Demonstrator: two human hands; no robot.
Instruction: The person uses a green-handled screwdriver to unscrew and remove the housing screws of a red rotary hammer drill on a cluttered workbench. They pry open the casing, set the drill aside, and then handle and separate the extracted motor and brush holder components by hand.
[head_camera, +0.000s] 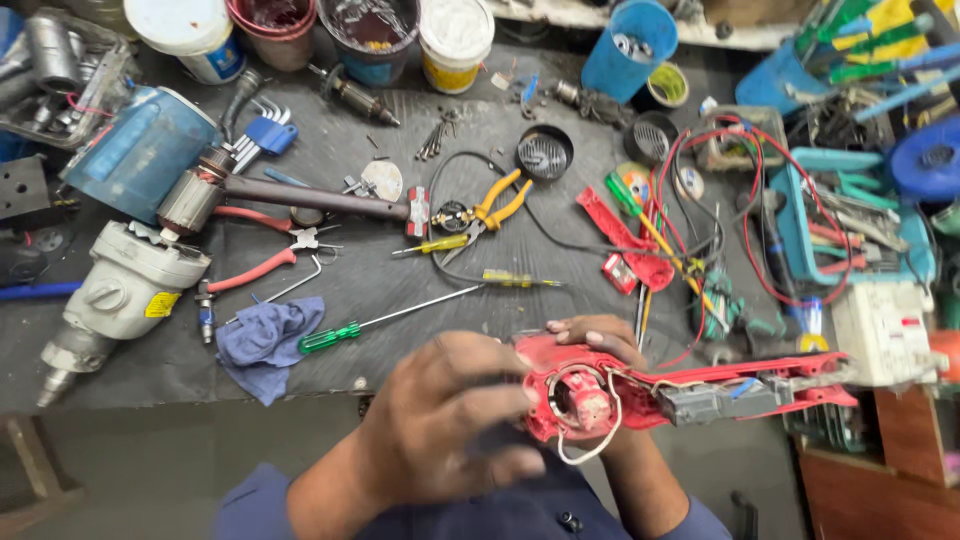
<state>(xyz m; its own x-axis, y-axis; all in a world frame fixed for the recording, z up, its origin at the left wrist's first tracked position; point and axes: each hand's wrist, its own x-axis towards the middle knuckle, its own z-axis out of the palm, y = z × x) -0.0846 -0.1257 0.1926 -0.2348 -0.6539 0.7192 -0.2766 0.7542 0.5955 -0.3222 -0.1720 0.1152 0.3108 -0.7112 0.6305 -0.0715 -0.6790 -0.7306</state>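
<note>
Low in the frame's centre, the right hand (592, 337) grips an opened red power-tool housing (640, 395), fingers curled over its top edge; the left hand (450, 420), fingers loosely spread, touches its round end beside a white wire (600, 445).

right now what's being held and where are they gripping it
An opened red power-tool housing with exposed wiring. The right hand grips its round head end from behind; the left hand is blurred at that end, hold unclear.
</note>
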